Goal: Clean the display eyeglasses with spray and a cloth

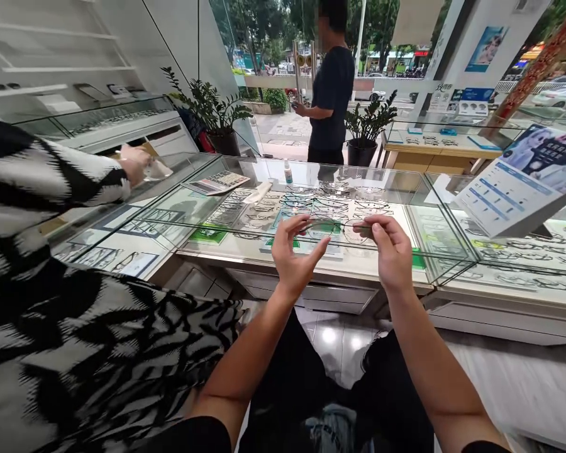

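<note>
Above the glass display counter (245, 242) I hold a pair of thin-framed eyeglasses (334, 228) level between my two hands. My left hand (292, 257) has its fingertips at the left side of the frame, with the thumb stretched out below. On the other side, my right hand (392, 251) pinches the frame's right end between thumb and fingers. The lenses are clear, so the counter shows through them and the thin rims are hard to make out. Under the glass lie rows of eyeglass frames (266, 207).
A person in a patterned garment (108, 327) is close on my left, one hand (136, 165) over the side counter. A small spray bottle (288, 172), a white cloth (258, 192) and a magazine (221, 182) lie ahead. A display board (504, 195) stands right; another person (332, 88) stands beyond.
</note>
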`<state>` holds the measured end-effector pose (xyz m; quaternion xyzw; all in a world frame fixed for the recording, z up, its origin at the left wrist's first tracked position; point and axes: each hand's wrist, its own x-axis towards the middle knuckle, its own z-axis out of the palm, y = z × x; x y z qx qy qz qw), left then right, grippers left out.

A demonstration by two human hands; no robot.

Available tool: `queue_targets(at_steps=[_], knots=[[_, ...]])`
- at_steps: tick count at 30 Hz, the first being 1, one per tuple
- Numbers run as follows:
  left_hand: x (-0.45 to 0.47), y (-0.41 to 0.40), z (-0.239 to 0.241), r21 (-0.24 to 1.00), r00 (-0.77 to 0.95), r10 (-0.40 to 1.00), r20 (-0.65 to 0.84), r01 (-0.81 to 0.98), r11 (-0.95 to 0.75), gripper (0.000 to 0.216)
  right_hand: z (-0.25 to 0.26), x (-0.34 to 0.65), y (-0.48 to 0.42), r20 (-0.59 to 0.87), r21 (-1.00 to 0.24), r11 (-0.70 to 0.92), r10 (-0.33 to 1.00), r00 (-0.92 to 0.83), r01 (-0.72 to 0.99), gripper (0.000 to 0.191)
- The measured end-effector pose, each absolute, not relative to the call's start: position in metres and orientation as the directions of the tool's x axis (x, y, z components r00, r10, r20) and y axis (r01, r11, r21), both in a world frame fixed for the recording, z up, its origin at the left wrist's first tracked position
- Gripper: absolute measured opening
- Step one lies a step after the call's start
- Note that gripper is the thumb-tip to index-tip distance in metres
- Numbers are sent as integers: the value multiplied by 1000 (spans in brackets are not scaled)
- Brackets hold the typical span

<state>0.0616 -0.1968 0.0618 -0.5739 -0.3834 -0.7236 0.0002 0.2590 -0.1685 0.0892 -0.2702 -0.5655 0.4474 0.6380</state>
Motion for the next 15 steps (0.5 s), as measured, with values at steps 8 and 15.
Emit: queue_targets(at_steps=[8, 15], knots=[[67, -243, 47, 613, -443, 476, 760, 246, -751, 56, 81, 258, -213, 406, -893, 362, 905, -130, -267, 19], [64, -252, 45, 578, -433, 478, 764, 132, -805, 59, 72, 255, -224, 364, -912, 313, 917, -166, -266, 17]])
